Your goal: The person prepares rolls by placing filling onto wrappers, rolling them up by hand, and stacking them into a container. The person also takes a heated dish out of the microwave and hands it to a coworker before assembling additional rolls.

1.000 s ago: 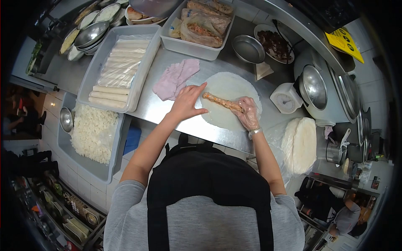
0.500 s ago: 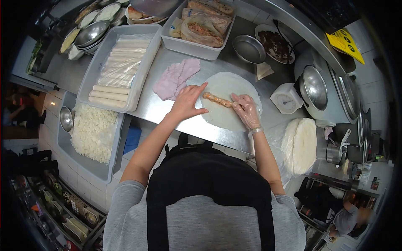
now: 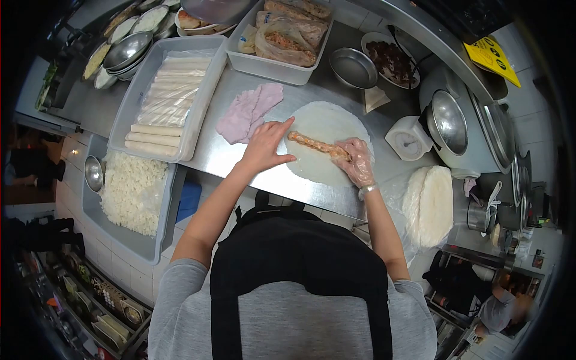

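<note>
A thin round white wrapper lies flat on the steel counter. Across it runs a narrow strip of orange-brown filling. My left hand, bare, rests at the wrapper's left edge with thumb and fingers spread, holding nothing. My right hand, in a clear plastic glove, has its fingers curled around the right end of the filling. Beside my left hand is a crumpled pink cloth.
A tub of white rolls stands left, a tub of bagged filling behind. Shredded white food fills a lower left tub. At right are a scale and stacked wrappers. A person is at lower right.
My right hand lifted its fingers off the filling's end, then came down on it again. The filling now reaches my right fingers in a longer visible strip. My left hand has kept its pose.
</note>
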Demonstrator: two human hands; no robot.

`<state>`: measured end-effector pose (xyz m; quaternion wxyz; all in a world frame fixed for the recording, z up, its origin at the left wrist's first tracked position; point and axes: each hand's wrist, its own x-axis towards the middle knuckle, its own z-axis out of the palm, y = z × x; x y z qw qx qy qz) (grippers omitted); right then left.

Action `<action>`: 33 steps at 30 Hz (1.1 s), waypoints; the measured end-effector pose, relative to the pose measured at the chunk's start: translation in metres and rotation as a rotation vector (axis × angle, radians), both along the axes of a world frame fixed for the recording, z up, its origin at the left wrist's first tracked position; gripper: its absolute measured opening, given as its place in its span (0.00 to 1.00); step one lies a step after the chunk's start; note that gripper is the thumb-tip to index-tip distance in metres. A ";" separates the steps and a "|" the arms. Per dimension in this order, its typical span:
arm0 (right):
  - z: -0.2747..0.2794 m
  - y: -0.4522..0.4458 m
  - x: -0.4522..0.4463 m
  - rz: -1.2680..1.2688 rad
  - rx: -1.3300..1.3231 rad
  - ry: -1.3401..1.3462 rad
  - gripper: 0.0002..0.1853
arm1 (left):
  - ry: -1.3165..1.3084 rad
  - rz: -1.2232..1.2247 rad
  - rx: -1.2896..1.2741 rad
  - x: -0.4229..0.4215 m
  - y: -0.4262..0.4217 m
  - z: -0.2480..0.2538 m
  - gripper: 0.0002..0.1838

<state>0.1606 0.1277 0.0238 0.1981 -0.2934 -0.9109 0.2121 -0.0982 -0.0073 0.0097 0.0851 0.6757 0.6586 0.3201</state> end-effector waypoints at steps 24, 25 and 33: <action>-0.005 -0.009 -0.039 0.034 0.154 -0.038 0.18 | -0.005 0.009 0.031 -0.001 -0.001 -0.002 0.53; 0.000 -0.014 -0.042 0.034 0.208 -0.043 0.19 | -0.004 0.008 0.025 -0.001 -0.002 -0.002 0.53; 0.009 -0.027 -0.068 0.014 0.319 -0.061 0.19 | -0.010 0.007 0.022 -0.002 -0.001 -0.004 0.53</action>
